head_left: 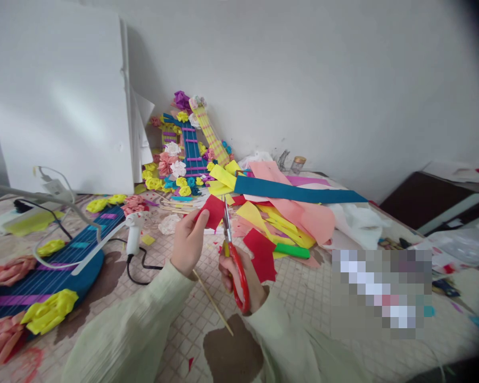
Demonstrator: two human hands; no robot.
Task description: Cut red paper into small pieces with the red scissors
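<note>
The left hand pinches a red paper piece; at its 3 o'clock, the right hand grips red-handled scissors.

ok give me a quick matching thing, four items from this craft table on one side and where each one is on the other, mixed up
Things
1. red paper piece
2. scissors
3. glue gun
4. teal strip

Places
a. lying across the top of the paper pile
b. gripped in the right hand
c. on the table, left of both hands
d. pinched in the fingers of the left hand

Pairs: 1-d, 2-b, 3-c, 4-a
</note>
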